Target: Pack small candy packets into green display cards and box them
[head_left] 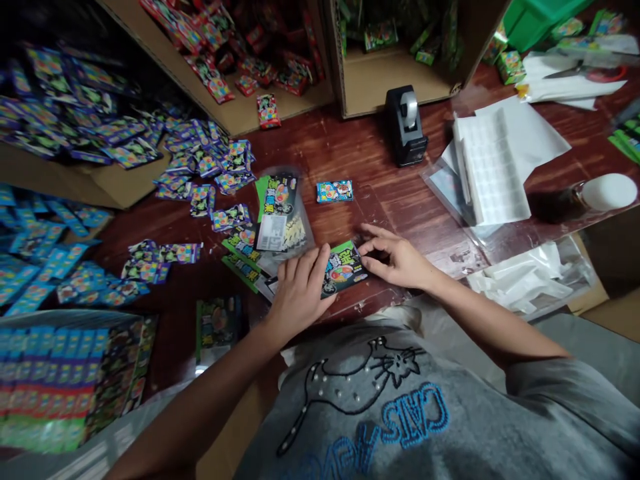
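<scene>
A flat black and green packet (344, 265) with colourful printing lies on the table in front of me. My left hand (303, 283) covers its left end, fingers over the top and thumb along the near edge. My right hand (395, 257) is at the other end, with thumb and fingertips slightly apart at the packet's right edge. Just beyond it lies a small blue sachet (335, 191). Similar black and green packets (245, 257) are fanned out to the left, partly under a clear plastic sleeve with a white label (271, 232).
Purple sachets (230, 217) and blue sachets (95, 283) spread leftward. Cardboard boxes of red sachets (269, 110) and green packets (380, 35) stand behind. A tape dispenser (406, 127), label sheets (493, 167), a white-capped bottle (609, 192) and scissors (607, 75) are on the right.
</scene>
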{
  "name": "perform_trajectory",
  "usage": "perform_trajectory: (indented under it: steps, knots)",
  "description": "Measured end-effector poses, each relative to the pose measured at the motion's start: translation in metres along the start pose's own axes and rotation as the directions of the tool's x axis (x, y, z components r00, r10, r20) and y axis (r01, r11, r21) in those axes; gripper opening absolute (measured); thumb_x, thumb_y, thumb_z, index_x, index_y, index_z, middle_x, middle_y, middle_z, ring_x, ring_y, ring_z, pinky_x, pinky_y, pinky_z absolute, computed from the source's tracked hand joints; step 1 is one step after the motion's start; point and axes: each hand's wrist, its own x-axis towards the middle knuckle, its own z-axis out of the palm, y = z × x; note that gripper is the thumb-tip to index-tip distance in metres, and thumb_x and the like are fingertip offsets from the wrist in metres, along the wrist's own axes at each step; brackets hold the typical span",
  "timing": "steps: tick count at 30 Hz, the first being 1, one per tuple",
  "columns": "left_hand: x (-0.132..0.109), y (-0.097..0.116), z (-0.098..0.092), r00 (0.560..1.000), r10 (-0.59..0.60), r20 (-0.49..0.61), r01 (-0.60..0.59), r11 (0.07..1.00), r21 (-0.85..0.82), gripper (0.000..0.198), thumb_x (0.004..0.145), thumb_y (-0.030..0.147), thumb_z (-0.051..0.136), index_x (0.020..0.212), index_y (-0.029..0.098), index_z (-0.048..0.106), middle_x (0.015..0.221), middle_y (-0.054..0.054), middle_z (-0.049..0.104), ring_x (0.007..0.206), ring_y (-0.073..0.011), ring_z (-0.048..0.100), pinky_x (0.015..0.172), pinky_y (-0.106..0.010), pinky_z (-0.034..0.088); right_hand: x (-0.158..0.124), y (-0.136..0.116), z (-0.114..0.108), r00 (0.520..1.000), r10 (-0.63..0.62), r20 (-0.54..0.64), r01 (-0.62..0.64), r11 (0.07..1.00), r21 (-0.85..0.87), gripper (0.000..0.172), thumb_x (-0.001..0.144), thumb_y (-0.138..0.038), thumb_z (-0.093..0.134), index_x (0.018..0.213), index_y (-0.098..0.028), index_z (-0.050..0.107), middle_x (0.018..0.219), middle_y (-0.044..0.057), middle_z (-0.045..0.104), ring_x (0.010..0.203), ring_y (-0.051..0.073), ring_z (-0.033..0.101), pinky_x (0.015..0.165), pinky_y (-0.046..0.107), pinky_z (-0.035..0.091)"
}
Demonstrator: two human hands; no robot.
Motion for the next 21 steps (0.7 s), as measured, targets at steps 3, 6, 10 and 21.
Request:
perform_trajectory:
  steps: [3,6,10,21]
  knots:
    - [-0.001,-0.004,0.002,1.0,0.029,0.008,-0.029,1.0,0.009,0.087,0.093,0.035,0.072,0.166,0.009,0.032,0.15,-0.027,0.058,0.131,-0.0431,0.058,0.106,-0.052,0.045,0.003,0.002,0.001,0.998,0.033,0.049,-0.039,0.992,0.124,0.015,0.096,-0.032,0.071,0.101,-0.02,0.078,0.132,0.013,0.077,0.154,0.028,0.051,0.122,0.049,0.045]
    - [-0.005,-0.016,0.007,0.999,0.007,0.035,-0.008,1.0,0.022,0.089,0.091,0.037,0.074,0.166,0.009,0.033,0.15,-0.027,0.058,0.13,-0.0434,0.059,0.106,-0.052,0.045,0.002,0.013,-0.017,0.996,0.089,-0.003,-0.088,0.99,0.113,0.018,0.094,-0.038,0.074,0.095,-0.02,0.078,0.148,0.016,0.068,0.146,0.028,0.06,0.122,0.05,0.046]
    - [-0.011,-0.033,0.009,0.995,-0.094,0.013,0.094,0.995,0.041,0.093,0.091,0.045,0.074,0.165,0.006,0.033,0.15,-0.029,0.057,0.128,-0.046,0.059,0.107,-0.055,0.044,-0.004,0.023,-0.05,0.978,0.172,-0.119,-0.19,0.969,-0.157,0.022,0.088,-0.039,0.081,0.098,-0.019,0.079,0.145,0.018,0.068,0.147,0.035,0.057,0.123,0.054,0.044]
    - [-0.018,-0.003,-0.001,0.999,0.051,0.018,-0.051,0.999,0.013,0.09,0.094,0.034,0.07,0.169,0.012,0.027,0.147,-0.026,0.062,0.127,-0.043,0.06,0.106,-0.055,0.044,-0.029,-0.031,0.011,0.924,0.282,0.26,-0.348,0.901,0.258,0.04,0.108,-0.055,0.052,0.122,-0.02,0.063,0.083,0.0,0.074,0.066,0.014,0.073,0.066,0.027,0.054]
